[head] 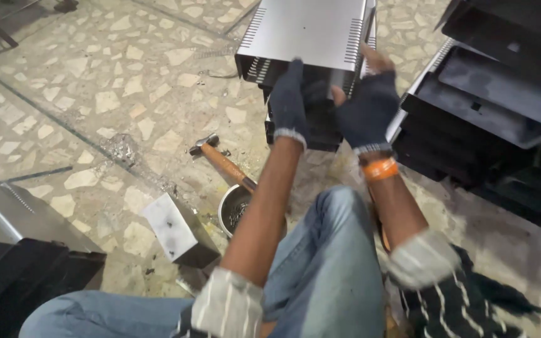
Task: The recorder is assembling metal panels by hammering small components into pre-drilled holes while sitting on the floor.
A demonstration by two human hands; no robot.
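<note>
- Head view looks down on a silver sheet-metal cover (308, 31), a shallow folded box with rows of vent slots along its side edges, and its near edge shows a dark hollow underneath.
- That cover sits at the top middle of the picture, on top of a stack of dark metal casings (320, 128) standing on the stone-chip floor (95, 87).
- Left hand (288, 103), in a dark glove, is laid flat against the near left corner of the cover, fingers stretched upward and close together; whether they grip the edge I cannot tell.
- Right hand (365, 103), in a dark fingerless glove, clasps the near right side of the cover, thumb on the front edge and bare fingertips up along its side; an orange band (380, 169) circles the wrist.
- Small round metal bowl (234, 209) stands on the floor just beside the left forearm and holds a heap of small dark bits, too small to tell what.
- Hammer (220, 159) with a wooden handle lies by the bowl, its handle end reaching the rim.
- White block (169, 226) lies left of the bowl.
- Further black trays (489, 106) are piled at the right.
</note>
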